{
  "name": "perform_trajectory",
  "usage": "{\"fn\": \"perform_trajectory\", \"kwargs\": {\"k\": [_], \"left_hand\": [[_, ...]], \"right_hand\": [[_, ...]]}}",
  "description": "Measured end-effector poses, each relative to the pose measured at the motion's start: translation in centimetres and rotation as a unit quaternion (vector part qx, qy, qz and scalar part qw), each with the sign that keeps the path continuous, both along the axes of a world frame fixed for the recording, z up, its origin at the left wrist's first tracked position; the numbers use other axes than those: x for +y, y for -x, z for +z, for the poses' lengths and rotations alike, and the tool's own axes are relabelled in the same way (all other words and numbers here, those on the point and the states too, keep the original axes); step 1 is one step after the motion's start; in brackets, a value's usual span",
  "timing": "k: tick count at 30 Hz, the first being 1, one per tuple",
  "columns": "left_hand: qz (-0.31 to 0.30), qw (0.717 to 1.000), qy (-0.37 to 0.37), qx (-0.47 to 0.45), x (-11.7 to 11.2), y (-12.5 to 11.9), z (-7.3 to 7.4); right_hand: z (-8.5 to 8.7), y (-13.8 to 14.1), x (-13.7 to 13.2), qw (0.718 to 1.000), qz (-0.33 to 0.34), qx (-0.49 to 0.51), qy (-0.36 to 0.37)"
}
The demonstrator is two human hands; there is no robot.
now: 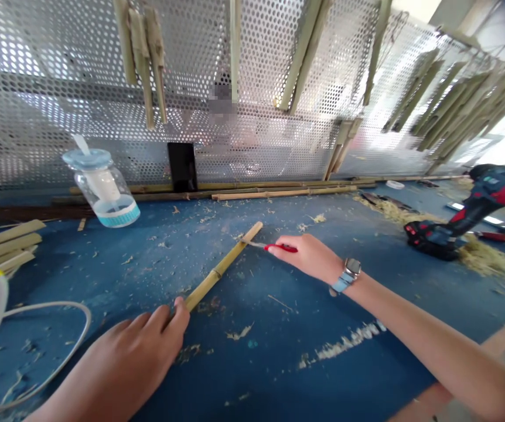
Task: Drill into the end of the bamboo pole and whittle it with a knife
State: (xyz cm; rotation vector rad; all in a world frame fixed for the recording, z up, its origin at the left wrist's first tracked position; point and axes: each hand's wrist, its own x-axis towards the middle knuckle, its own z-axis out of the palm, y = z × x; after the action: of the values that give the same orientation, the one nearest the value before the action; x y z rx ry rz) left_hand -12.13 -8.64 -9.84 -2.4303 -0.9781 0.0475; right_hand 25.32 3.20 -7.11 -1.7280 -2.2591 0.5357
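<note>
A short bamboo stick (224, 266) lies slantwise on the blue worktable (279, 340). My left hand (133, 351) grips its near end, fingers closed over it. My right hand (307, 255), with a watch on the wrist, is closed round a small red-handled knife (274, 247). The knife's blade touches the stick close to its far end.
A clear jar with a blue lid (103, 187) stands at the back left. Bamboo strips (4, 240) lie at the left, long canes (279, 190) run along a perforated metal screen (279, 117). A red and black power drill (463, 220) rests on shavings at the right. White tubing (37, 310) curls at the near left.
</note>
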Motion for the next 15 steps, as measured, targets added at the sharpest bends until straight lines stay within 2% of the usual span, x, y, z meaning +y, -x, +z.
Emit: {"fn": "perform_trajectory", "kwargs": {"k": [5,10,15], "left_hand": [[-0.001,1.000,-0.005,-0.027,-0.03,-0.65,0.55],[0.012,1.000,0.020,-0.008,-0.24,-0.64,0.56],[0.049,0.997,0.055,-0.016,-0.57,-0.42,0.39]], "right_hand": [[0.41,-0.13,0.69,0.997,-0.060,-0.034,-0.038],[0.78,0.15,-0.16,1.000,0.020,0.001,0.016],[0.72,-0.30,0.21,0.999,-0.041,-0.027,-0.019]]}}
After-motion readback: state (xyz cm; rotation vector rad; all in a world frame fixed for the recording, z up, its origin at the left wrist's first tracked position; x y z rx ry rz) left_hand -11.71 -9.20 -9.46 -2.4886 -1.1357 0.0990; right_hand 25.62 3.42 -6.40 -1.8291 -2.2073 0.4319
